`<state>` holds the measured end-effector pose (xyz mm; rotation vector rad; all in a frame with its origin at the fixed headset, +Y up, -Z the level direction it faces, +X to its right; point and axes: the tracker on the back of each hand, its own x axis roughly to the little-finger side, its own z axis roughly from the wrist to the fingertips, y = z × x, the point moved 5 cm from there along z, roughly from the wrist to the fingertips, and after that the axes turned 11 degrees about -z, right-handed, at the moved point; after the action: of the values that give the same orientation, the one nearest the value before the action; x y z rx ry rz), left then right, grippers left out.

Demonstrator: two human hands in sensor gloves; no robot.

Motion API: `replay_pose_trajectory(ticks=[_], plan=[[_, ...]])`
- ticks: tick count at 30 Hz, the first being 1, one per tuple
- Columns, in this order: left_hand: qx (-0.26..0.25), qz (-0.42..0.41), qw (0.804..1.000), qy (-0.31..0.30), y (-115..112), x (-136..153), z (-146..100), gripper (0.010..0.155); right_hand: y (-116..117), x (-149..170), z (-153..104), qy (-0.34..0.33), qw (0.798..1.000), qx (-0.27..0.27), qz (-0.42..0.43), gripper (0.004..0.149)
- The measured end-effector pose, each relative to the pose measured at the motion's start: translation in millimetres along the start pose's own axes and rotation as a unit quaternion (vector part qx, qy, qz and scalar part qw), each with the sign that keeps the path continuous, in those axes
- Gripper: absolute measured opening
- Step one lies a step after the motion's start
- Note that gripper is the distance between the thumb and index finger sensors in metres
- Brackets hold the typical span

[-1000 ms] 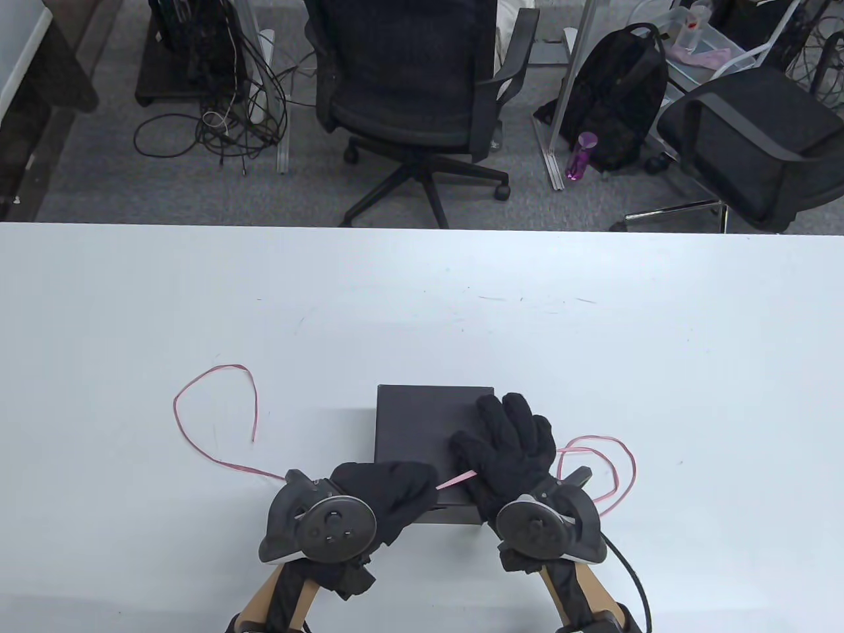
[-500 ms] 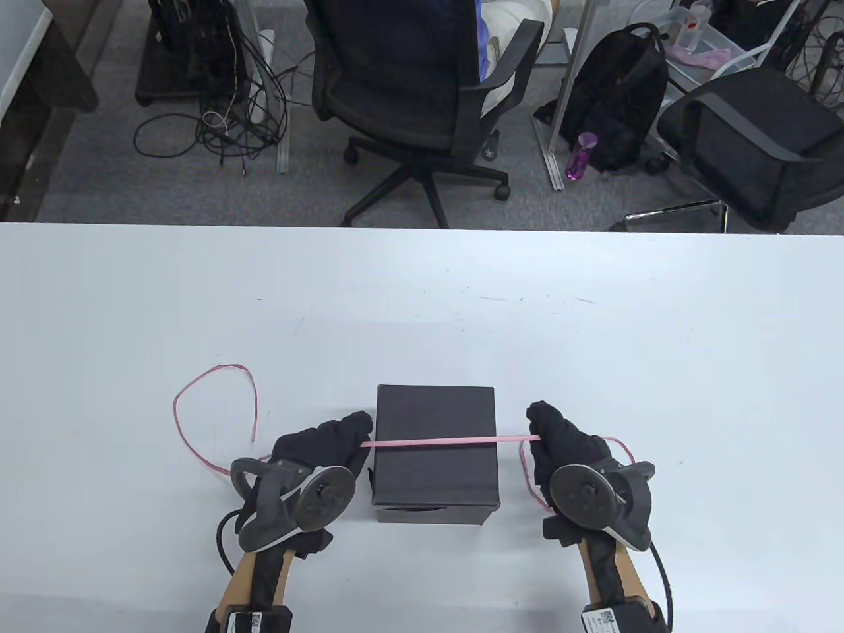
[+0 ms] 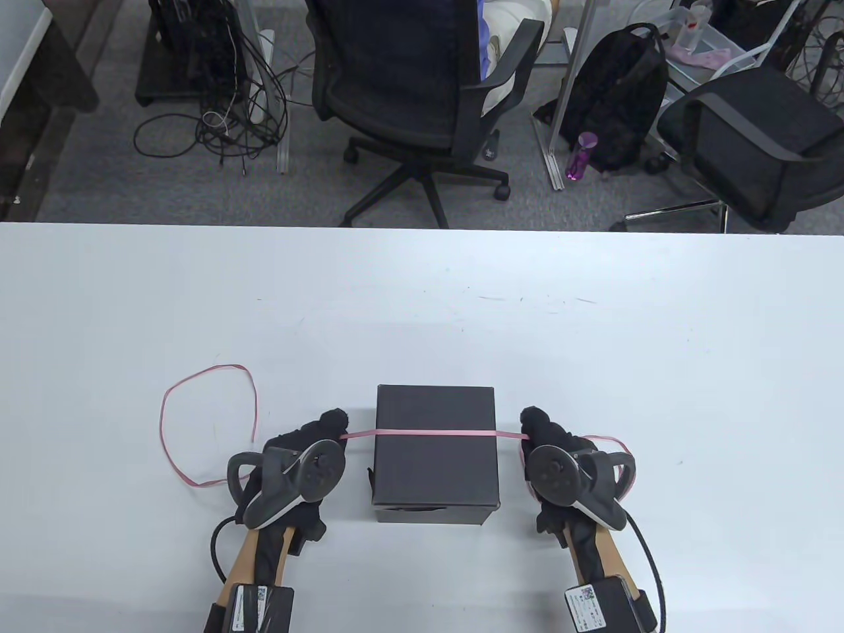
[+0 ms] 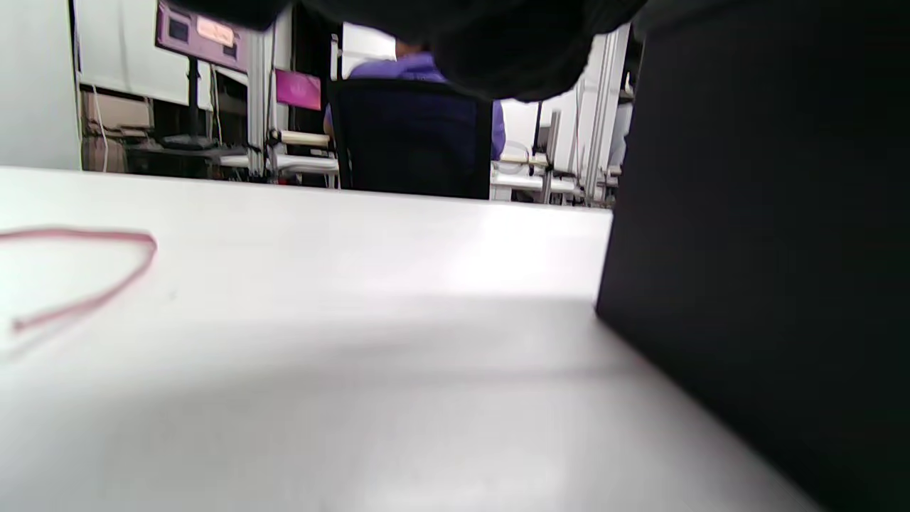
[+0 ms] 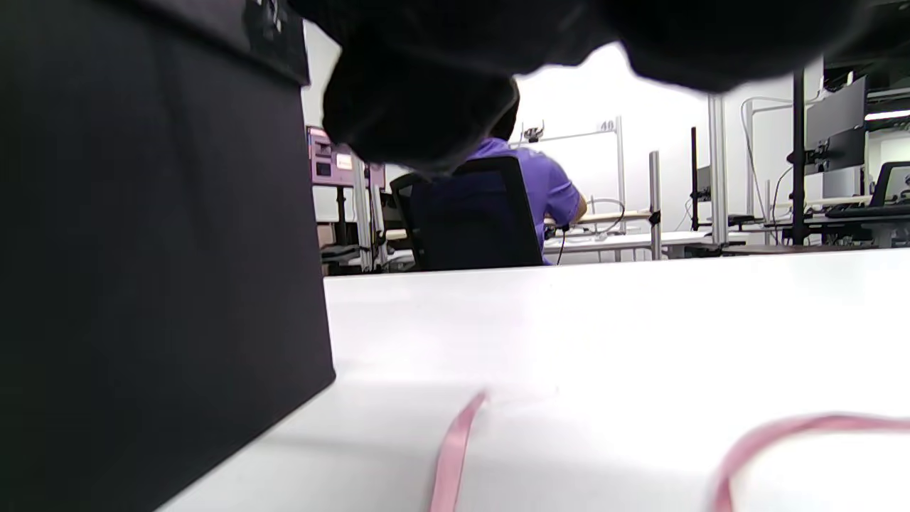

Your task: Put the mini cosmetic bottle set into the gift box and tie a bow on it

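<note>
A closed black gift box (image 3: 435,448) stands on the white table (image 3: 422,297) near its front edge. A thin pink ribbon (image 3: 428,433) lies taut across the box's lid from left to right. My left hand (image 3: 333,428) pinches the ribbon just left of the box. My right hand (image 3: 535,428) pinches it just right of the box. The ribbon's loose left end curls in a loop (image 3: 204,409) on the table, and its right end (image 3: 610,440) trails behind my right hand. The left wrist view has the box's side (image 4: 768,249) close by on the right; the right wrist view has it (image 5: 156,249) on the left. No bottles are visible.
Beyond the table's far edge stand two black office chairs (image 3: 415,86) (image 3: 745,138), a backpack (image 3: 616,99), a purple bottle (image 3: 580,155) and tangled cables (image 3: 224,112) on the floor. A person in a purple shirt (image 5: 540,185) sits in the chair behind.
One second ago both hands lay on the box's front. They have since drawn apart to the box's two sides, pulling the ribbon taut across the lid, and lowered slightly.
</note>
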<state>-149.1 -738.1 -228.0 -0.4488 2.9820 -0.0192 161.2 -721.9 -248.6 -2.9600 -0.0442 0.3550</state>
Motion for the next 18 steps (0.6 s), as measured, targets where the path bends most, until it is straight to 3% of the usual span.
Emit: replay_pose_trajectory(ticks=[4,12,18], plan=[[0.031,-0.043,0.999,0.005,-18.3,-3.0,0.6,0.044,13.8,-9.2,0.7,-0.009,1.0,-0.028,-0.002,0.043],[0.099,-0.16,0.982,0.035,-46.5,0.3,3.3,0.044,36.9,-26.4,-0.7,-0.023,0.993,-0.088,0.075,0.044],[0.125,-0.17,0.977,0.039,-59.6,-6.0,3.2,0.044,46.6,-27.4,-1.6,-0.016,0.985,-0.11,0.129,0.045]])
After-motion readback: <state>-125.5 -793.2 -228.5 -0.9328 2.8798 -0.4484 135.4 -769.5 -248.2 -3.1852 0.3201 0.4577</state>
